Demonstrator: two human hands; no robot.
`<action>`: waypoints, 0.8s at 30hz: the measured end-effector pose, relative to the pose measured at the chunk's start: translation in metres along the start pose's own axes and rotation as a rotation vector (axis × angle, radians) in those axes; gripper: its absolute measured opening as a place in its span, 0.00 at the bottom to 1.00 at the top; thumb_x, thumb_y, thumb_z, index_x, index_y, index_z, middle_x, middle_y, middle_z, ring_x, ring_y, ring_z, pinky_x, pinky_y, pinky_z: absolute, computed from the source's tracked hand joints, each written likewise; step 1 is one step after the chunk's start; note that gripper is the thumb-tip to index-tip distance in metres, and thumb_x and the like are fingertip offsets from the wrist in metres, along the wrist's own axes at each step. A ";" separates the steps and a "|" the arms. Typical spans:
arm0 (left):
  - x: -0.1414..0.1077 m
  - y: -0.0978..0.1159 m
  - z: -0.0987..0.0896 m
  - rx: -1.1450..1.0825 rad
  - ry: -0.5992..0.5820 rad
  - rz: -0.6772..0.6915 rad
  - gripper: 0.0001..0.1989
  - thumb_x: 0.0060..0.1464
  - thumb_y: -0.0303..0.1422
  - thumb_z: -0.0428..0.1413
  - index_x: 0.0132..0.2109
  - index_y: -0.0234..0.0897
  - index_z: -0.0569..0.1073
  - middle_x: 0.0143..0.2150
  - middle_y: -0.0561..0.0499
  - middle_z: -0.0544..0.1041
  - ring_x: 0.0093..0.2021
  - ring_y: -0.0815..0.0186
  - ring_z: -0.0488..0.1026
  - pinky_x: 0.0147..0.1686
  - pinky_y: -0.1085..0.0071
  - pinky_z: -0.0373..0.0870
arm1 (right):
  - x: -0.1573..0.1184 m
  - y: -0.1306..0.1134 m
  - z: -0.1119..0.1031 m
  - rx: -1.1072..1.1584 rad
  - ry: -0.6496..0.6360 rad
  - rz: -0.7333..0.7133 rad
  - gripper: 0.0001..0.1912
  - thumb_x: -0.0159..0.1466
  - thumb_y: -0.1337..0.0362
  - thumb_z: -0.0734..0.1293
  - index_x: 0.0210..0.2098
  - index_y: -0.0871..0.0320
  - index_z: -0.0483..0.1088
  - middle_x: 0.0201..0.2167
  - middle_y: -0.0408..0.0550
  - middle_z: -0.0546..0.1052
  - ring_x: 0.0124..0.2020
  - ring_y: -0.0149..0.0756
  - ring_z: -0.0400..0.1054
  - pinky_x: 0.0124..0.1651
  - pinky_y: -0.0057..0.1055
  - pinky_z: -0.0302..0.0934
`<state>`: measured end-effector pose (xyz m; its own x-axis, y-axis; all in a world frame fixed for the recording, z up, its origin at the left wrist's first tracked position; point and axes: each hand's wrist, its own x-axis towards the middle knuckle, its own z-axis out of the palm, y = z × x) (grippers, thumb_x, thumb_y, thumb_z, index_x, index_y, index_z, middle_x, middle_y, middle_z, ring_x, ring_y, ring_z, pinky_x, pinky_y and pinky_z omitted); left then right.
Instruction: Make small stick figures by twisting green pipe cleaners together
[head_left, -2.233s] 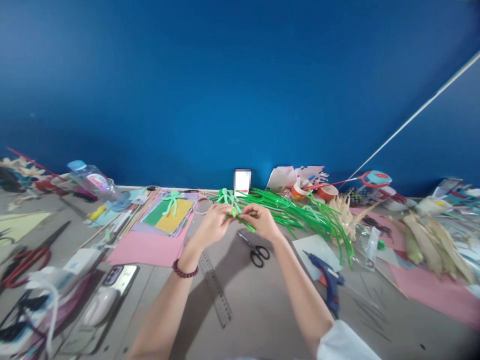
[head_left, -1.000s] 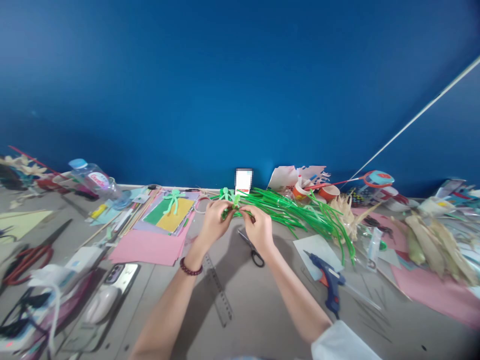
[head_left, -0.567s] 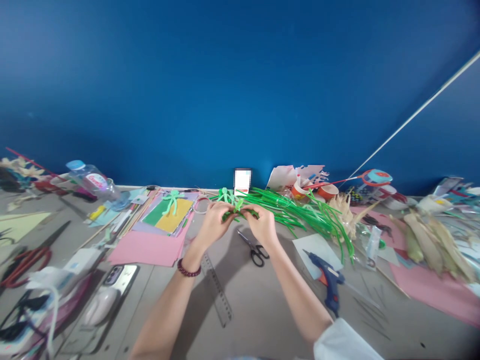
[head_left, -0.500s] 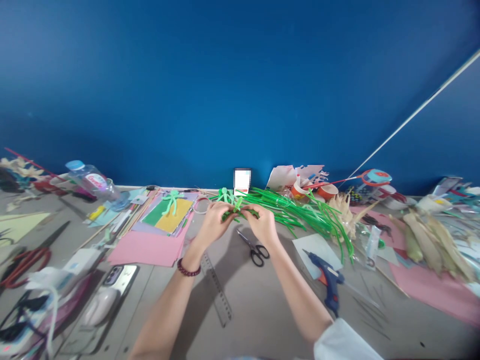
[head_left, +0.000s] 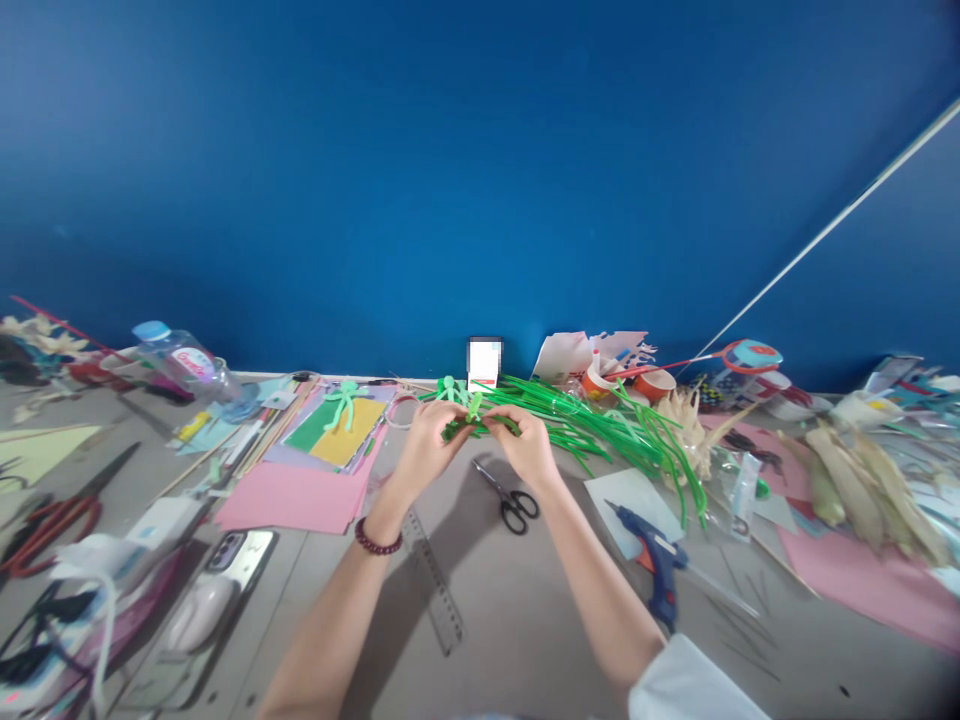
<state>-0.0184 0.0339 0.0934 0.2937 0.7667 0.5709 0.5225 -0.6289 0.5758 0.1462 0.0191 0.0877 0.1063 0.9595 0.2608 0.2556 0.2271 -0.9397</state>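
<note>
Since approx. 2 s ago the small bright-green fuzzy pc [head_left: 475, 403] in my grip has shifted: then a strand end stuck out to near right, now a light-green tip points to the far side. Going L to R: orange-red-handled scissors [head_left: 56, 525] lie on the L, w/ a clear plastic bottle w/ blue cap [head_left: 184, 360] tilted at far L, by the blue wall [head_left: 480, 180]. Then flat pink paper [head_left: 296, 497], partly under layered coloured sheets; a pale-green fuzzy figure w/ long limbs [head_left: 343, 405] rests on those.

Next my L hand [head_left: 431, 440], dark-red bead bracelet [head_left: 377, 540] at the wrist, fingers pinched on the L part of the green pc. Clear plastic ruler [head_left: 435, 585] lies near, just R of that forearm. The pc itself sits b/w my two hands, far-centre; exact finger contacts too small to tell. Black-handled scissors [head_left: 506, 497] lie on the grey table [head_left: 502, 620], nearer than the pc. My R hand [head_left: 529, 445] is clamped on the pc's R part. Beyond & R: a loose bundle of long green fuzzy stems [head_left: 581, 420]. Further R, a dark-blue glue gun [head_left: 656, 565], then dry beige husks [head_left: 870, 485].
</note>
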 end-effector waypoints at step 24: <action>0.003 -0.002 -0.012 -0.510 0.162 -0.366 0.15 0.54 0.43 0.54 0.34 0.36 0.77 0.31 0.47 0.76 0.33 0.63 0.71 0.34 0.69 0.65 | -0.008 -0.006 -0.013 -0.404 -0.042 -0.737 0.14 0.64 0.74 0.55 0.40 0.56 0.68 0.37 0.52 0.72 0.42 0.39 0.66 0.43 0.35 0.64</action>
<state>-0.0285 0.0356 0.1009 0.0232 0.9392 0.3426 0.1079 -0.3431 0.9331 0.1563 0.0084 0.0937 -0.2563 0.5960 0.7609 0.5711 0.7285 -0.3783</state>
